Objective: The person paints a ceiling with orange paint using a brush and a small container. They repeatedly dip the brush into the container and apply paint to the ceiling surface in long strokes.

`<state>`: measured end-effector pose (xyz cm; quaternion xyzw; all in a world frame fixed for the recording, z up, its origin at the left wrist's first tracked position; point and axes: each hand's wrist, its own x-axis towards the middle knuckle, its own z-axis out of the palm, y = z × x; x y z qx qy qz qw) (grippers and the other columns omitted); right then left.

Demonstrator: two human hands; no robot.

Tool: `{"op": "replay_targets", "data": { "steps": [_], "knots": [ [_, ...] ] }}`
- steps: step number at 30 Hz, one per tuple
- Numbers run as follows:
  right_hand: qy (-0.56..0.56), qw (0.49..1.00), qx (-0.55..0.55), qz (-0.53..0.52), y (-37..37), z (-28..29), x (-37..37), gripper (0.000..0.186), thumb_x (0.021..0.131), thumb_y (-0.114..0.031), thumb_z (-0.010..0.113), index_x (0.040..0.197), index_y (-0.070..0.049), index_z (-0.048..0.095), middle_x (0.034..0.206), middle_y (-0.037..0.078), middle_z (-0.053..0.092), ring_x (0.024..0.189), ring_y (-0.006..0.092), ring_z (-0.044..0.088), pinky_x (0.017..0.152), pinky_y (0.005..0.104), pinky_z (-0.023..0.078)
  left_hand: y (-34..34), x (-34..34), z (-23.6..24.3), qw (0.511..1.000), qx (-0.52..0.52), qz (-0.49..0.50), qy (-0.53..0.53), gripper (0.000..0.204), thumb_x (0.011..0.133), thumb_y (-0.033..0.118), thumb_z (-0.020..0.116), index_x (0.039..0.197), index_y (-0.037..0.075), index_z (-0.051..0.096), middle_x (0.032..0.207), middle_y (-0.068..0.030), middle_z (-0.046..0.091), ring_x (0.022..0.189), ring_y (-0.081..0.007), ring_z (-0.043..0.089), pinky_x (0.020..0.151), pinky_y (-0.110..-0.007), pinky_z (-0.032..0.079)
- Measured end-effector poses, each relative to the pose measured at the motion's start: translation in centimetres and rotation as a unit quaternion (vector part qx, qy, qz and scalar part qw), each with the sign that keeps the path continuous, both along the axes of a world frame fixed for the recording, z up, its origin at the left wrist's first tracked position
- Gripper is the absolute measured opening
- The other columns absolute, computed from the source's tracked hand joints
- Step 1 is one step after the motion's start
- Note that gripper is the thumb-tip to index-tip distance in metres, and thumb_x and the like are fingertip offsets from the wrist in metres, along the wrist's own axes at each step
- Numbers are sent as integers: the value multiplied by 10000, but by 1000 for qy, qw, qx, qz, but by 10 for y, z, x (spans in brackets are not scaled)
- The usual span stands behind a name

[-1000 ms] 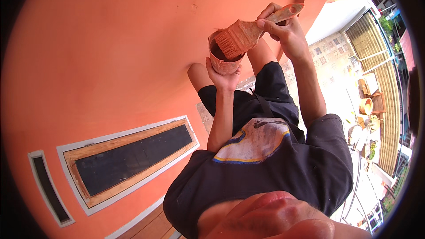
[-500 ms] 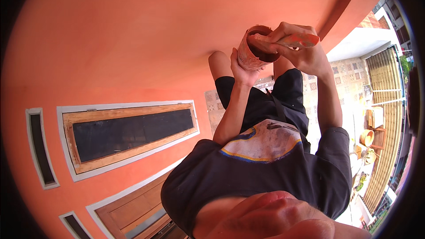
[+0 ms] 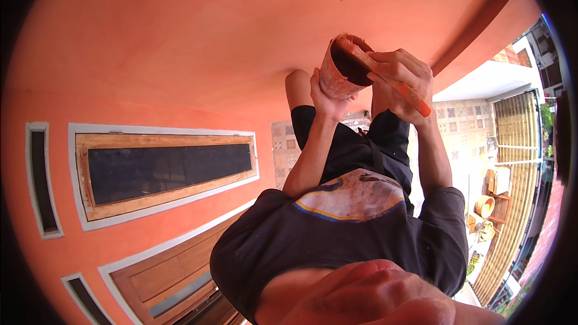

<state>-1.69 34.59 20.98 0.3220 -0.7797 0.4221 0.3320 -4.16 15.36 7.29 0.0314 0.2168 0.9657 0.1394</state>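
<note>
My left hand (image 3: 331, 103) wraps round a paint-smeared, cylindrical paint pot (image 3: 335, 78) and holds it tilted, its mouth towards me. Inside, the pot looks dark reddish-brown; how much paint it contains is hard to make out. In my right hand (image 3: 408, 81) is a paintbrush (image 3: 415, 99), gripped by its orange-stained handle. The brush's head reaches across the opening and rests at the pot's far-left rim, coated in salmon-coloured paint. Fingers of the right hand are curled over the handle beside the pot's right edge.
A salmon-orange wall (image 3: 180, 42) rises close in front. To the left are a wood-framed window (image 3: 171, 168) and a wooden door (image 3: 174, 265). Patterned floor tiles (image 3: 460, 123) extend right, towards a slatted fence (image 3: 512, 204) and a round orange pot (image 3: 484, 206).
The brush head has come up from inside the pot to its far-left rim. My right hand has turned and lowered, so the handle now points down to the right.
</note>
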Motion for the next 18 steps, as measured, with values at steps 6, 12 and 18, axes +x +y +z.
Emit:
{"op": "replay_targets", "data": {
  "steps": [6,12,18],
  "knots": [
    [-211,902,-376,36,4,-29,-4,117,909,-52,775,955,0,681,868,43,686,707,105,602,646,263,474,-6,1,-3,999,-15,7,-36,586,997,666,429,1294,192,603,1174,-34,679,965,-227,641,600,-372,471],
    [-300,738,-584,152,21,-65,-23,100,987,-140,679,988,-75,604,860,21,626,716,81,516,619,242,384,-9,-2,-3,999,-30,-2,-44,570,1008,656,414,1318,215,598,1203,-22,681,972,-221,646,600,-365,474],
    [-376,584,-675,247,10,-96,-32,136,1013,-194,653,1029,-62,625,908,33,673,740,98,588,605,240,427,-4,-10,1,999,-29,-13,-41,603,989,665,417,1323,195,594,1183,-50,674,958,-264,653,545,-333,483]
  ]
}}
